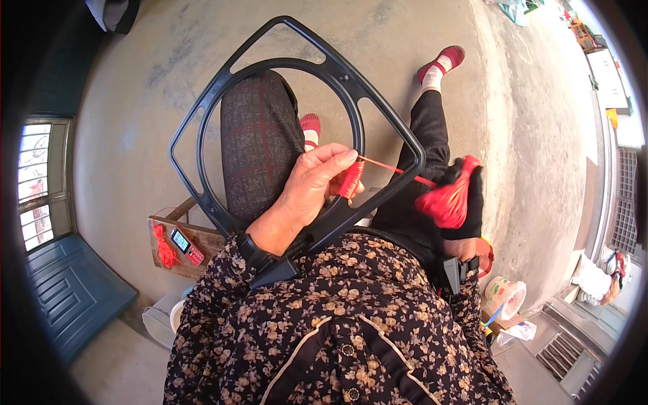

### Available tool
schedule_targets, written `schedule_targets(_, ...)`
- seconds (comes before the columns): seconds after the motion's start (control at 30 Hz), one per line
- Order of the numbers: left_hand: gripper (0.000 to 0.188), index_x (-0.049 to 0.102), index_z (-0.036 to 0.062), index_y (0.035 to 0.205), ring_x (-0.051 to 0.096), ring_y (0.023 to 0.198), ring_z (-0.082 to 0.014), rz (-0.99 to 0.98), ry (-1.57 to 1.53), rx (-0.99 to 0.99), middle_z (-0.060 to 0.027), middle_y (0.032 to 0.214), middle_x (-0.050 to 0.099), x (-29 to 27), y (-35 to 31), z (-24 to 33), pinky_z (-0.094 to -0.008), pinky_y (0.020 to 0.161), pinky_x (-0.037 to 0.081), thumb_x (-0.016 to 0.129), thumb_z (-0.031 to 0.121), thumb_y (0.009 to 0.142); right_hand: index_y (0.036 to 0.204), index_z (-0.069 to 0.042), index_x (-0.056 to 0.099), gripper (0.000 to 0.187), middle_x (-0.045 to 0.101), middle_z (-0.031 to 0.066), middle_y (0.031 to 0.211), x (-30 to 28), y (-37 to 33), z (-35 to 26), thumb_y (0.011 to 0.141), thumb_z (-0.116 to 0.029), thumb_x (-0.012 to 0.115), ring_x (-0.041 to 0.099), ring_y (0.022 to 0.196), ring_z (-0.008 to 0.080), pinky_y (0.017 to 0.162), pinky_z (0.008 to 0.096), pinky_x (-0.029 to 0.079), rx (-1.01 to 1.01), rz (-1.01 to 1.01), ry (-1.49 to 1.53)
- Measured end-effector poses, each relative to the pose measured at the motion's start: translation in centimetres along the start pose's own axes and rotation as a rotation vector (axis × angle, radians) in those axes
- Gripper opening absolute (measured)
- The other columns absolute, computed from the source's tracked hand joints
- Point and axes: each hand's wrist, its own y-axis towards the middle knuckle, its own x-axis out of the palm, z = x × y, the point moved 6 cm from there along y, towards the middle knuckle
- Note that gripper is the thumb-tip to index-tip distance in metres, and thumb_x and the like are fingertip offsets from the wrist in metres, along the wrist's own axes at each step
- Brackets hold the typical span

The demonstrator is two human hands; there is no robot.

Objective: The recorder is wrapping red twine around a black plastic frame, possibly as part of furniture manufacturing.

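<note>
A black plastic frame, diamond-shaped outside with a round ring inside, rests tilted across my lap. Red cord is wound in tight turns around the ring's right side. Thumb and fingers of my left hand are pinched on the ring at those turns, the thumb at their upper end. From there a taut strand runs right, across the frame's outer bar, to my right hand, which wears a black glove. That hand grips a bundle of red cord; its fingers are partly hidden and blurred.
Left of my lap, a wooden stool bears a red phone and a loose red cord hank. A white bucket stands below it. At right are a patterned white tub and a floor grate. My legs stretch ahead.
</note>
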Motion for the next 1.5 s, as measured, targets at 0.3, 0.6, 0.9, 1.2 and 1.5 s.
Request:
schedule_targets(0.3,0.013,0.057,0.0039,0.089,0.060,0.057,-0.0167,0.021,-0.016,-0.002,-0.0104,0.069,0.062,-0.8,0.0,0.4,-0.0293,0.051,0.050,0.056,0.017,0.089,0.116,-0.005,0.054,0.034,0.062,0.0088,0.104,-14.4,1.7,-11.0,0.090,-0.027,0.057,0.058,0.097,0.0178,0.085,0.0348,0.045,-0.375,0.576,-0.724)
schedule_targets(0.6,0.016,0.057,0.0029,0.091,0.060,0.063,-0.0143,-0.129,-0.004,-0.149,-0.0108,0.079,0.063,0.8,-0.2,-1.4,-0.0290,0.057,0.052,0.054,0.018,0.091,0.106,-0.003,0.060,0.026,0.063,0.0076,0.091,3.2,4.8,2.4,0.081,-0.009,0.062,0.059,0.082,0.0201,0.077,0.0287,0.047,-0.507,-0.113,-1.320)
schedule_targets(0.9,0.021,0.060,0.0028,0.105,0.062,0.088,-0.0143,0.024,-0.248,-0.002,-0.0049,0.097,0.064,-0.1,-0.3,-1.8,-0.0259,0.075,0.051,0.062,0.006,0.084,0.132,0.004,0.037,0.057,0.054,0.0099,0.115,8.0,3.3,11.0,0.082,-0.017,0.056,0.053,0.104,0.0201,0.092,0.0301,0.041,0.333,-0.487,-0.210)
schedule_targets(1.2,0.015,0.059,0.0033,0.100,0.057,0.092,-0.0092,-0.090,-0.007,0.078,-0.0019,0.098,0.062,0.2,-0.2,-0.8,-0.0250,0.084,0.044,0.061,0.005,0.085,0.127,0.003,0.044,0.054,0.058,0.0095,0.110,13.7,2.8,7.3,0.082,-0.020,0.062,0.055,0.101,0.0169,0.092,0.0308,0.042,0.354,-0.706,-0.370)
schedule_targets(1.5,0.023,0.058,-0.0017,0.098,0.060,0.062,-0.0143,-0.086,0.043,-0.051,-0.0088,0.078,0.062,0.3,-0.3,-0.4,-0.0269,0.055,0.052,0.056,0.020,0.090,0.118,-0.002,0.050,0.032,0.058,0.0069,0.111,4.7,2.2,3.8,0.088,-0.015,0.053,0.057,0.095,0.0143,0.084,0.0269,0.045,0.145,-0.355,-0.131)
